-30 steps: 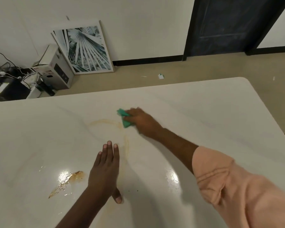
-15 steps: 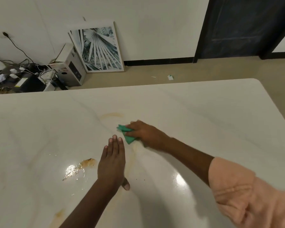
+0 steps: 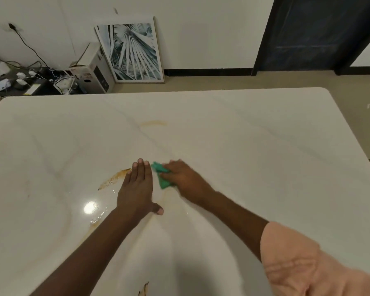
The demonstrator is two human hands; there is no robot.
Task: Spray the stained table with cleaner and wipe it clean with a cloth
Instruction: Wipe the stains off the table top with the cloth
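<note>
A white marbled table [image 3: 254, 133] fills the view. My right hand [image 3: 184, 178] presses a green cloth [image 3: 161, 177] flat on the tabletop near the middle. My left hand [image 3: 137, 189] lies flat beside it, palm down, fingers together, holding nothing. A brown wet stain [image 3: 113, 178] streaks out just left of my left hand. A fainter orange smear [image 3: 154, 123] lies farther back. Another brown spot [image 3: 144, 289] shows at the near edge. No spray bottle is in view.
Beyond the table's far edge, a framed palm-leaf picture [image 3: 132, 52] leans on the wall next to a white box [image 3: 94, 69]. Cables and plugs [image 3: 19, 80] clutter the floor at far left. A dark door [image 3: 316, 33] stands at the back right.
My right hand has dragged the green cloth toward me and left, from near the far smear to right beside my left hand. The view has tilted down a little.
</note>
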